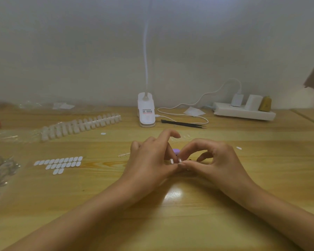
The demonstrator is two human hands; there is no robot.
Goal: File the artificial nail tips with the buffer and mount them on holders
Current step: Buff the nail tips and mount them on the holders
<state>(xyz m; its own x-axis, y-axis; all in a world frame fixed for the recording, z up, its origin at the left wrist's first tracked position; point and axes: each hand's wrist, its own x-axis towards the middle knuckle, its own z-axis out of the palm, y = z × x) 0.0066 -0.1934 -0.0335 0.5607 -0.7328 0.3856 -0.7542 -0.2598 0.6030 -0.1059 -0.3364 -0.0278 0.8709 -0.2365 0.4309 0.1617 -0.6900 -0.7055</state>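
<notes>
L hand [150, 161] & R hand [218, 160] fingertip to fingertip, fingers curled, forearms angled inward.

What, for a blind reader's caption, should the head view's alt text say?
The left hand and right hand meet over a wooden table, fingers pinching a small clear piece. White ovals lie left; a clip lamp and power strip stand behind.

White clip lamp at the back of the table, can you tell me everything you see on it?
The white plastic clip lamp stands on the light wooden table, close to the pale wall. Its chunky clamp base carries a label with red and dark print, too blurred to read. A thin white bendy neck rises from its top and leaves the picture. A thin white cable plugs into its right side and loops towards the white power strip.
</notes>
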